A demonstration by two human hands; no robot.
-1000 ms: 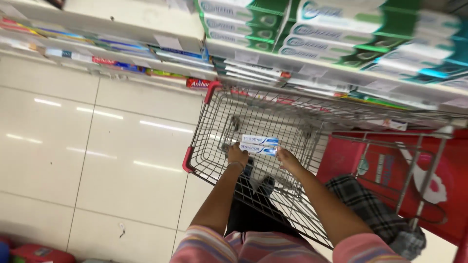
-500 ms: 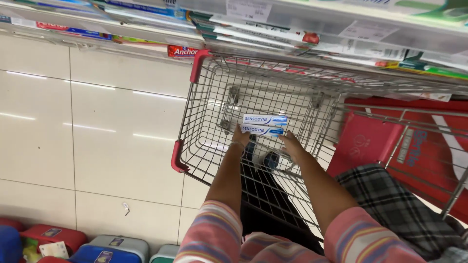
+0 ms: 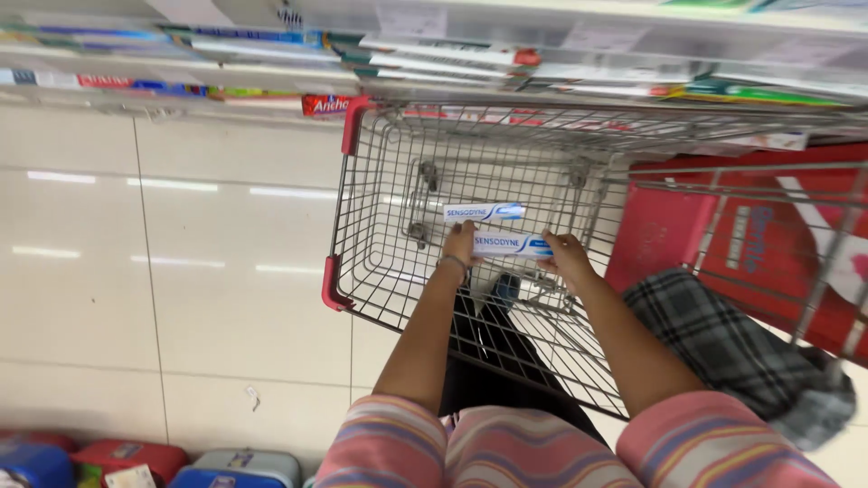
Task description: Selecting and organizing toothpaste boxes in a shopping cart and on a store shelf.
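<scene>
Head view
Landmark: wire shopping cart (image 3: 398, 226) with red corner guards, standing on pale floor tiles (image 3: 163, 271)
Left hand (image 3: 459, 244): over the cart's basket, fingers curled around the left end of a white and blue toothpaste box (image 3: 511, 245)
Right hand (image 3: 568, 253): fingers pinching the same box at its right end
Second box (image 3: 484, 212): same kind, just above the held one, inside the cart's outline; I cannot tell whether a hand touches it
Shelves (image 3: 542, 45): beyond the cart's far end, stacked with flat boxes
Plaid cloth (image 3: 723, 343): right of the cart
</scene>
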